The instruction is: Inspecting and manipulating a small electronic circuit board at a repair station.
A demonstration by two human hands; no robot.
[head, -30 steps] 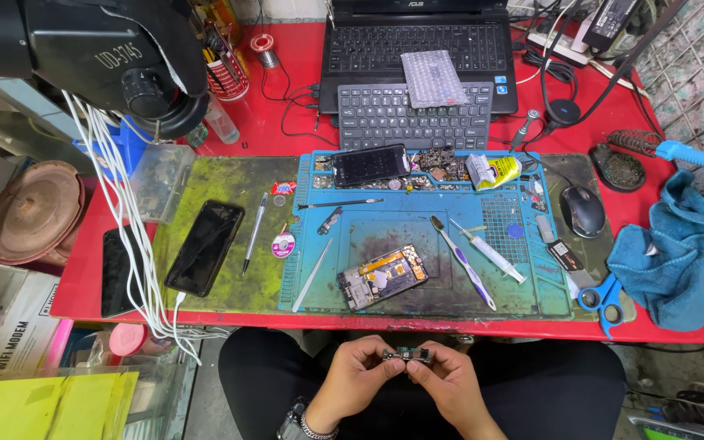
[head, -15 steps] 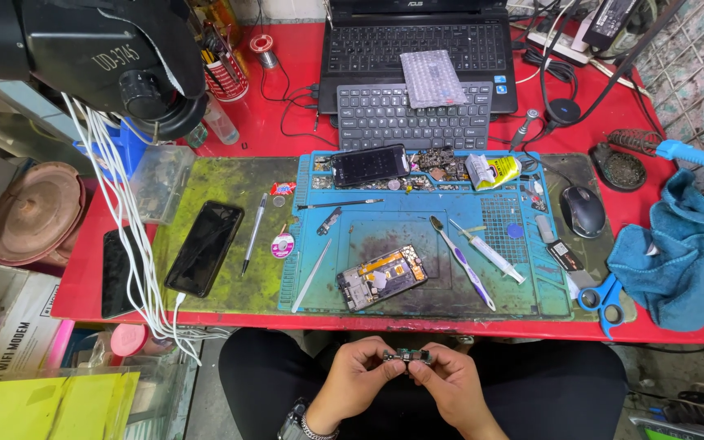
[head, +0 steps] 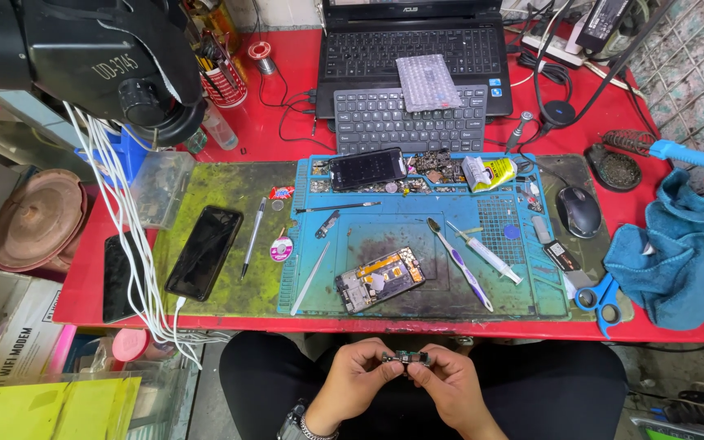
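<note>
Presently the small circuit part (head: 406,357) is pinched between the 2 hands over the lap, below the near edge of the red table (head: 303,90): the left hand (head: 360,376) grips its left end with fingertips closed, the right hand (head: 448,385) grips its right end likewise. Directly above, on the blue work mat (head: 523,281), an opened phone body (head: 380,279) lies near the front edge, with a toothbrush (head: 459,262) just right of it; open mat remains between toothbrush and scissors (head: 598,298)
</note>
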